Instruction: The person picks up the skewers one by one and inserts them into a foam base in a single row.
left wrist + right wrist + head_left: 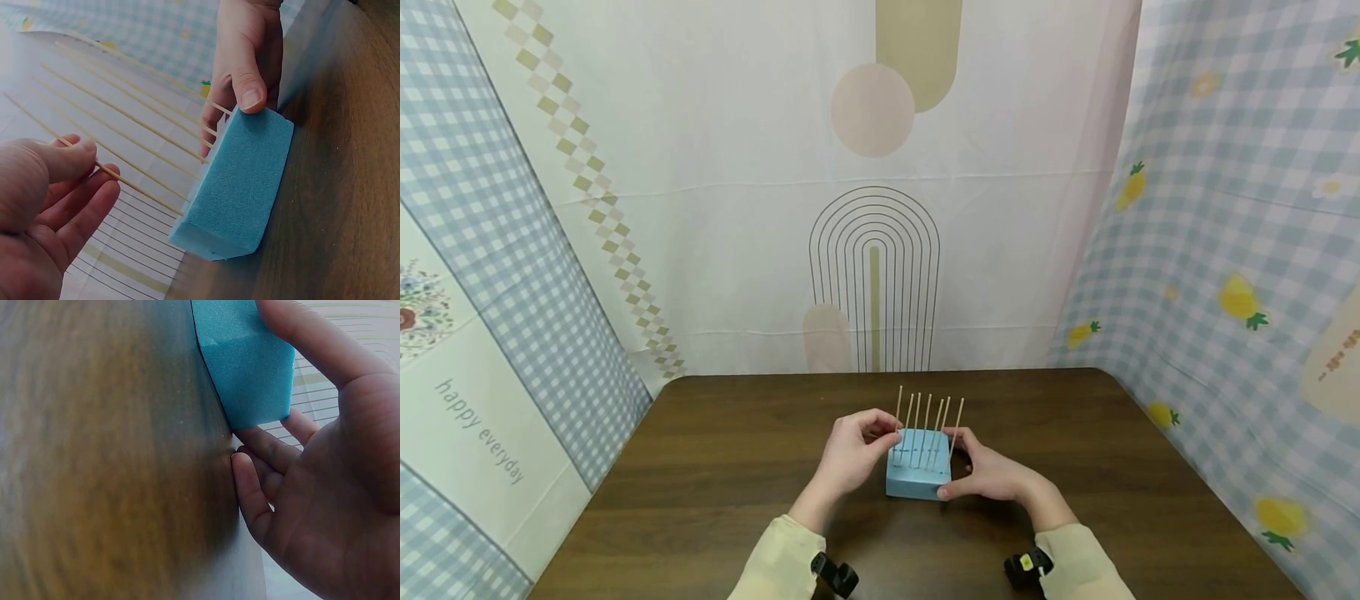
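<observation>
A blue foam block (pixel 917 482) sits on the table with several thin wooden sticks (pixel 125 115) standing up from its top. My left hand (pixel 852 450) pinches the leftmost stick (pixel 140 189) between thumb and fingers, partway up its length, and that stick's lower end meets the block. On the other side, my right hand (pixel 992 471) grips the block, its thumb (pixel 250 97) on the near face and its fingers (pixel 269 447) round the back. In the right wrist view the block's end (pixel 250 381) lies between thumb and fingers, close to the table surface.
The dark wooden table (pixel 737 467) runs back to a white patterned cloth (pixel 737 250). Checked blue cloths hang at the left (pixel 497 167) and right (pixel 1187 208). Each wrist wears a small black camera, one at the left cuff (pixel 835 575) and one at the right (pixel 1028 568).
</observation>
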Demonstrator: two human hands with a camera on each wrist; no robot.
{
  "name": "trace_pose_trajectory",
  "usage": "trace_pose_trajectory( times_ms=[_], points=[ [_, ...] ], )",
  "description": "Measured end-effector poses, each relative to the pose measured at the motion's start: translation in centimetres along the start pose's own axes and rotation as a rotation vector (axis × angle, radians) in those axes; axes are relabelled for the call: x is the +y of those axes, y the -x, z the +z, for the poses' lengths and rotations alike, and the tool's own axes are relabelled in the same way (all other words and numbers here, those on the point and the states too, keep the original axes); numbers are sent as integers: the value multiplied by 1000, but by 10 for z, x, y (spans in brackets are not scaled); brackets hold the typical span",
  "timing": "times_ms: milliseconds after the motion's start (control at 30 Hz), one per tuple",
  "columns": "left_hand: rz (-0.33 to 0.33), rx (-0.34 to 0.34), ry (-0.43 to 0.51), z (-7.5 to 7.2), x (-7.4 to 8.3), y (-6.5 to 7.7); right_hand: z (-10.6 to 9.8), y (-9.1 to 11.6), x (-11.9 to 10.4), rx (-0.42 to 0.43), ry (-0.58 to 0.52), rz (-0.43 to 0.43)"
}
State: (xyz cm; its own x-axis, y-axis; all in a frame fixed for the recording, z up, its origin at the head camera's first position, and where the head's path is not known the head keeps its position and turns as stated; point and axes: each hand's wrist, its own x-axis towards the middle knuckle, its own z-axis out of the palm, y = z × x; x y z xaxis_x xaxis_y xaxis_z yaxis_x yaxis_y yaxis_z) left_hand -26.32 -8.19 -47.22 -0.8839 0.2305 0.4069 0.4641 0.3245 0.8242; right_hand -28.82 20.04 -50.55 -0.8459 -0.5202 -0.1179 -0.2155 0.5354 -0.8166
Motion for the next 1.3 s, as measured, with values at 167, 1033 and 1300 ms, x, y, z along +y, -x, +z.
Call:
trace_pose_trajectory(
  times_ms=[167, 1033, 1300],
  points=[
    [16, -16, -45, 2, 1, 0, 0, 1, 0, -1, -1, -1],
    [97, -60, -111, 2, 1, 3, 0, -1, 5, -2, -13, -4],
    [106, -77, -139, 2, -1, 3, 0, -1, 4, -3, -4, -1]
  ],
)
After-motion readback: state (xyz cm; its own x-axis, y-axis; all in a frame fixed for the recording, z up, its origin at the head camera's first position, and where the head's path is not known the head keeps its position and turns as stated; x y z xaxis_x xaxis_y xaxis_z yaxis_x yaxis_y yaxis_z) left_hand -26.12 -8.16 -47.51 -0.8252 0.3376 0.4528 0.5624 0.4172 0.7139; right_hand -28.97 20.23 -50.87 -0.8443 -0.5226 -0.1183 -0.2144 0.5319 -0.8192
